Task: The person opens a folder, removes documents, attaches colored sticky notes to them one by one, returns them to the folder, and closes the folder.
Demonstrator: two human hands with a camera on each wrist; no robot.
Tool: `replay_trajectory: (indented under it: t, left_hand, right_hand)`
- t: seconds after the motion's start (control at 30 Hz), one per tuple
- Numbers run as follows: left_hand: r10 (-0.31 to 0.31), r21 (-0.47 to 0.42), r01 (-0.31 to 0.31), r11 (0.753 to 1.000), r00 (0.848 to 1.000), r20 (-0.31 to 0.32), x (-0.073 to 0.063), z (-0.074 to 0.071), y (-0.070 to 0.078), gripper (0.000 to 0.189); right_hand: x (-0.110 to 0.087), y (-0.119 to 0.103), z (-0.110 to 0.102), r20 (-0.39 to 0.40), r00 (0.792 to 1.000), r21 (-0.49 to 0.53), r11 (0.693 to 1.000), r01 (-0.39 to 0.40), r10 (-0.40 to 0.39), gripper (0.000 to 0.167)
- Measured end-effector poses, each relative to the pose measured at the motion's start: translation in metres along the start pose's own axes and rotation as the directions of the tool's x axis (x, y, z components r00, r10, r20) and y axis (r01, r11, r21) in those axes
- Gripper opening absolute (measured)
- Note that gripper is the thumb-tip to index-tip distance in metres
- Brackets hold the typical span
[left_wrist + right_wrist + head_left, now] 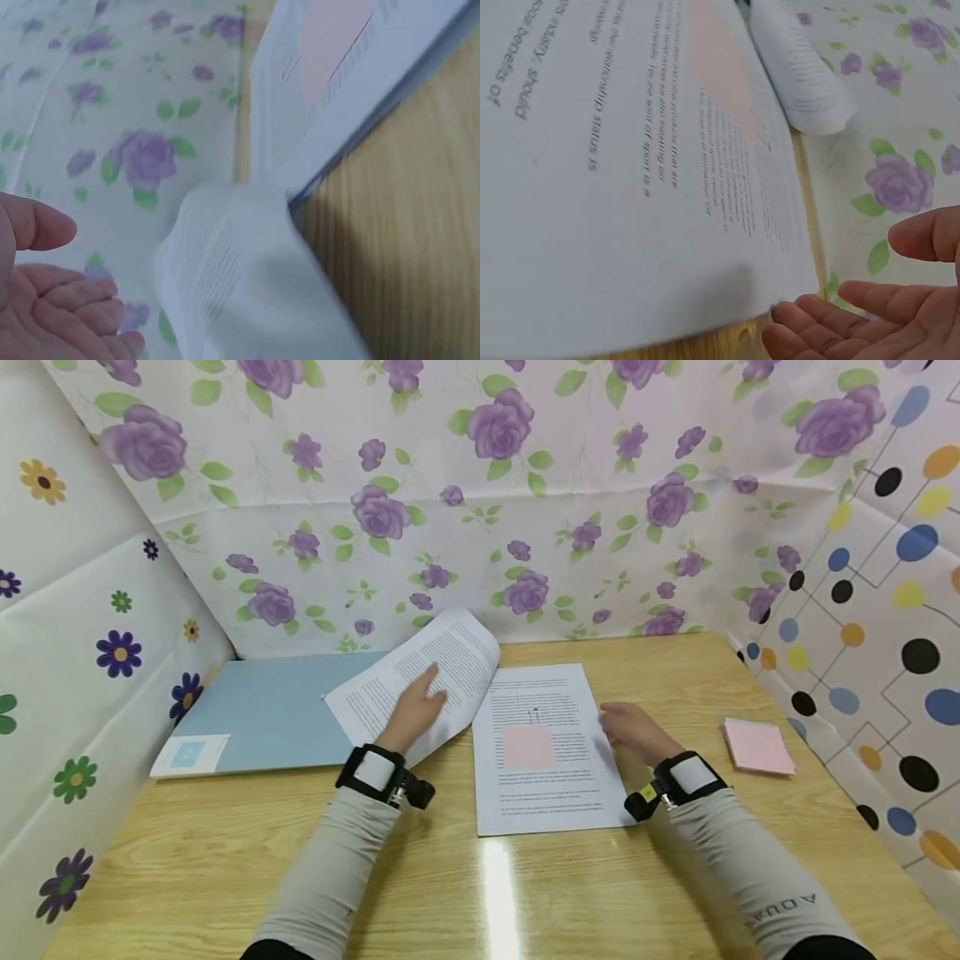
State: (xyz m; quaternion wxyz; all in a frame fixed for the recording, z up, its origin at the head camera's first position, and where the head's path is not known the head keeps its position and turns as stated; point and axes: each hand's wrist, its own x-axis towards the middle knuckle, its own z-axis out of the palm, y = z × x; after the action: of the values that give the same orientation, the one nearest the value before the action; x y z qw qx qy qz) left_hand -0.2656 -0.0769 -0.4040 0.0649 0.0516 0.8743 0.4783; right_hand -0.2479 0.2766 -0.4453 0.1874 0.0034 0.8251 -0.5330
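A printed page (431,681) stands curled over to the left of a stack of printed sheets (551,797), partly over a blue folder. My left hand (412,710) overlaps this page in the head view, index finger stretched out. In the left wrist view its fingers (79,300) are loosely bent, with the curled page to their right. A pink sticky note (528,747) lies on the stack's top sheet, just below small red marks (533,717). My right hand (637,731) is at the stack's right edge, fingertips (787,311) right at the paper's border and thumb apart.
The light blue folder (285,710) with a white label corner (191,753) lies on the left of the wooden table (420,893). A pad of pink sticky notes (757,746) sits at the right. Flowered and dotted sheets wall the back and sides.
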Motion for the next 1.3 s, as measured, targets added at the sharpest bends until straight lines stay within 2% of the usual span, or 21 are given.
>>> replay_trajectory:
  t: [0.1, 0.17, 0.27, 0.33, 0.43, 0.53, 0.67, 0.87, 1.1, 1.2, 1.3]
  left_hand:
    - [-0.090, -0.068, 0.087, 0.994, 0.995, -0.050, 0.001, -0.024, -0.011, 0.064]
    - [-0.165, -0.139, 0.154, 0.978, 0.984, -0.070, -0.001, -0.038, -0.019, 0.066]
    - [-0.288, -0.245, 0.262, 0.933, 0.954, -0.076, -0.007, -0.055, -0.033, 0.071]
    - [-0.346, -0.311, 0.308, 0.899, 0.936, -0.073, -0.013, -0.062, -0.041, 0.072]
    - [-0.403, -0.389, 0.341, 0.856, 0.911, -0.087, -0.020, -0.070, -0.052, 0.074]
    - [-0.421, -0.428, 0.340, 0.837, 0.900, -0.109, -0.023, -0.075, -0.059, 0.075]
    - [-0.413, -0.423, 0.334, 0.842, 0.904, -0.110, -0.024, -0.077, -0.062, 0.075]
    - [-0.430, -0.444, 0.359, 0.821, 0.900, -0.068, -0.023, -0.074, -0.059, 0.077]
    - [-0.449, -0.471, 0.383, 0.794, 0.893, -0.029, -0.019, -0.070, -0.054, 0.077]
    - [-0.456, -0.445, 0.389, 0.807, 0.889, -0.050, -0.015, -0.068, -0.054, 0.072]
    - [-0.462, -0.486, 0.389, 0.782, 0.886, -0.035, -0.011, -0.062, -0.051, 0.067]
  right_hand:
    - [-0.006, 0.004, -0.009, 0.010, 1.000, 0.073, 0.997, -0.030, 0.030, 0.063]
    - [-0.008, 0.008, -0.014, 0.009, 0.999, 0.090, 0.995, -0.046, 0.045, 0.063]
    - [-0.009, 0.013, -0.019, 0.008, 0.996, 0.141, 0.986, -0.089, 0.089, 0.061]
    - [-0.009, 0.015, -0.021, 0.003, 0.991, 0.174, 0.976, -0.131, 0.133, 0.060]
    - [-0.009, 0.016, -0.022, 0.004, 0.982, 0.217, 0.959, -0.183, 0.186, 0.058]
    - [-0.009, 0.017, -0.023, 0.006, 0.978, 0.228, 0.952, -0.202, 0.206, 0.055]
    - [-0.009, 0.016, -0.023, 0.001, 0.976, 0.241, 0.947, -0.214, 0.220, 0.052]
    - [-0.008, 0.016, -0.020, 0.011, 0.975, 0.279, 0.936, -0.214, 0.220, 0.053]
    - [-0.007, 0.017, -0.017, 0.015, 0.977, 0.277, 0.938, -0.210, 0.215, 0.053]
    - [-0.007, 0.017, -0.016, 0.011, 0.977, 0.278, 0.938, -0.206, 0.211, 0.053]
    - [-0.007, 0.018, -0.015, 0.003, 0.978, 0.281, 0.938, -0.201, 0.208, 0.053]
